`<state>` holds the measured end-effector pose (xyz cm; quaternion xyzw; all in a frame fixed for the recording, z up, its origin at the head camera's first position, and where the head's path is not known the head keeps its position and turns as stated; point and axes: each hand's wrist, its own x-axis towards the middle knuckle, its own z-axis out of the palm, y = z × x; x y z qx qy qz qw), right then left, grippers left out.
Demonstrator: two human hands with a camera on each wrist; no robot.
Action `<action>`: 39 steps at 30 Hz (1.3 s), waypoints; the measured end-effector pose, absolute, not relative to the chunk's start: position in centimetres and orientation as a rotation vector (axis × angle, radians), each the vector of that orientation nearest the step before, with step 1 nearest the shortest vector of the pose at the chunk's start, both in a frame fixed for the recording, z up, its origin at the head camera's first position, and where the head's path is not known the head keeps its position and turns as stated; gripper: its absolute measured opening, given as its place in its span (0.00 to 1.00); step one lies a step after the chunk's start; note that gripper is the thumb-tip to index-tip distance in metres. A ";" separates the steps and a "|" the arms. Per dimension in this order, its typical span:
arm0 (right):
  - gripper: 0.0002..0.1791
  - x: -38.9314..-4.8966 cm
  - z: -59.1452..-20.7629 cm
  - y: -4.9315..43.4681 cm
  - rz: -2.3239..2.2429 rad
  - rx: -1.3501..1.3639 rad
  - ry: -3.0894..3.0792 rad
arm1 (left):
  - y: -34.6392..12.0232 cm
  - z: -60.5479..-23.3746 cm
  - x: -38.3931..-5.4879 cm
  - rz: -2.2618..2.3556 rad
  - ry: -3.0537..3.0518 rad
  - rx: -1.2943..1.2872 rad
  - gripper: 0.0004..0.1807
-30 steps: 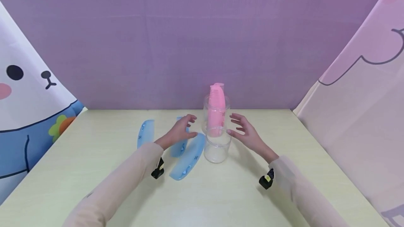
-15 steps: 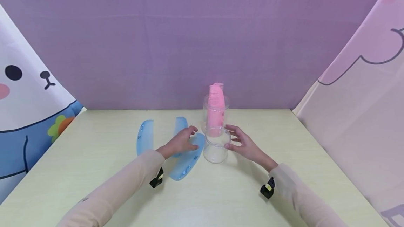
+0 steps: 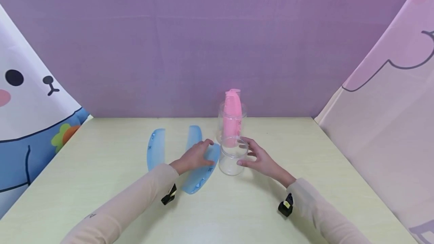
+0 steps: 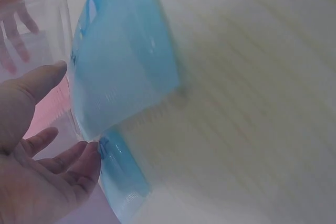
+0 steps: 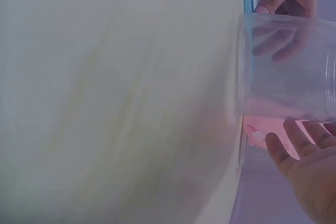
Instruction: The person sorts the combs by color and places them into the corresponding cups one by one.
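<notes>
My left hand [image 3: 194,157] hovers over the nearest blue comb [image 3: 198,182], its thumb and fingers spread apart with nothing between them. Just right of that comb stands a clear jar [image 3: 229,165], upright, with no contents visible. Around the jar's right side is my right hand [image 3: 260,159], thumb in front and fingers behind. In the right wrist view its fingers [image 5: 299,137] are loosely extended close to the jar wall [image 5: 286,66]; whether they touch it I cannot tell. Pink combs [image 3: 232,104] stand in a second clear jar [image 3: 220,125] directly behind.
Another blue comb [image 3: 194,135] lies partly behind my left hand, and a third blue comb [image 3: 156,148] lies farther left. All rest on the pale wooden table [image 3: 230,214]. A purple backdrop [image 3: 217,48] rises at the table's back edge, with printed cloths on both sides.
Both hands have come down and nearer me. The right one has moved in around the front jar's side, while the left has lowered over the nearest blue comb. Combs and jars have stayed put.
</notes>
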<state>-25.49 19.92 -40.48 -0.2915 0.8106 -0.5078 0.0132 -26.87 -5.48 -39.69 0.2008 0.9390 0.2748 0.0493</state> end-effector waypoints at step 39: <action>0.38 -24.1 -38.4 19.0 -1.593 -0.900 2.469 | -4.3 -39.9 -27.3 0.951 2.861 0.468 0.39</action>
